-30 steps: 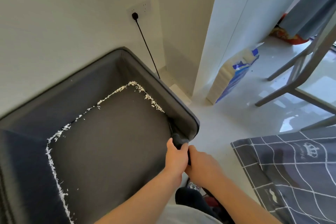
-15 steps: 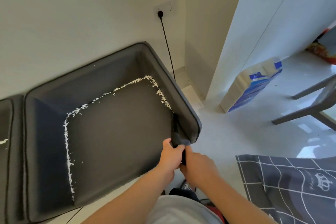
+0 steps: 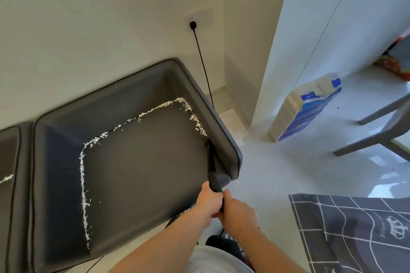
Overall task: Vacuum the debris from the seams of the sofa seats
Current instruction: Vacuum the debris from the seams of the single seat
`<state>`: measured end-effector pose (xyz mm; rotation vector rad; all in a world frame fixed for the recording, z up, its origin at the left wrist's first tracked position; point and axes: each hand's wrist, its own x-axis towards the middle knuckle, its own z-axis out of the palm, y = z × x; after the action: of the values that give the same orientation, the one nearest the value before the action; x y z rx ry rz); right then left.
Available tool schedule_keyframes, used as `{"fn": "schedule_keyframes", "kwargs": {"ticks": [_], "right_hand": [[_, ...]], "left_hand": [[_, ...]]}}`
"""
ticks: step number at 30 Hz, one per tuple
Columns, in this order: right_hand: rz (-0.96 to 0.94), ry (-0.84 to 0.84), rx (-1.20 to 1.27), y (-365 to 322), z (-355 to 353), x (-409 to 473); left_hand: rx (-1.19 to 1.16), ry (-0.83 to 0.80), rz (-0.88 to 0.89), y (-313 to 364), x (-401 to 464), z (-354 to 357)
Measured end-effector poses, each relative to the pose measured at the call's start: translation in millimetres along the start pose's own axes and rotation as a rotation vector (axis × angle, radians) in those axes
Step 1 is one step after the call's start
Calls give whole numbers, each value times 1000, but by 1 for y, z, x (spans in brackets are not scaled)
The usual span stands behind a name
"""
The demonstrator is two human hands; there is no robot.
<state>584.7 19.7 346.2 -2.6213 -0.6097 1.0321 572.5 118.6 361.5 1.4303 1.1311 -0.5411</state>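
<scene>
One head-worn wide-angle view looks forward and steeply down from above the person's forearms. The sofa [image 3: 142, 162] fills the left near ground, the floor [image 3: 288, 162] and wall [image 3: 88, 29] bend toward the edges.

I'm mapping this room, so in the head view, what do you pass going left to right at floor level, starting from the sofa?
Dark grey sofa seat → black vacuum nozzle → white-and-blue plastic package → grey chair legs.

No text is legible; script on the patterned dark cloth [image 3: 359, 232] is unreadable.
</scene>
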Motion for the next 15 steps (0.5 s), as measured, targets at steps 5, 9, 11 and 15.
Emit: {"fn": "schedule_keyframes", "kwargs": {"ticks": [5, 9, 11, 15], "right_hand": [[35, 38, 157, -3, -22, 10], [23, 92, 186, -6, -35, 9], [16, 107, 130, -13, -36, 11], [23, 64, 3, -32, -31, 27]], "left_hand": [[-51, 45, 121, 12, -6, -5], [-62, 69, 193, 24, -6, -7], [-95, 77, 184, 25, -3, -11], [-130, 61, 118, 29, 4, -27]]}}
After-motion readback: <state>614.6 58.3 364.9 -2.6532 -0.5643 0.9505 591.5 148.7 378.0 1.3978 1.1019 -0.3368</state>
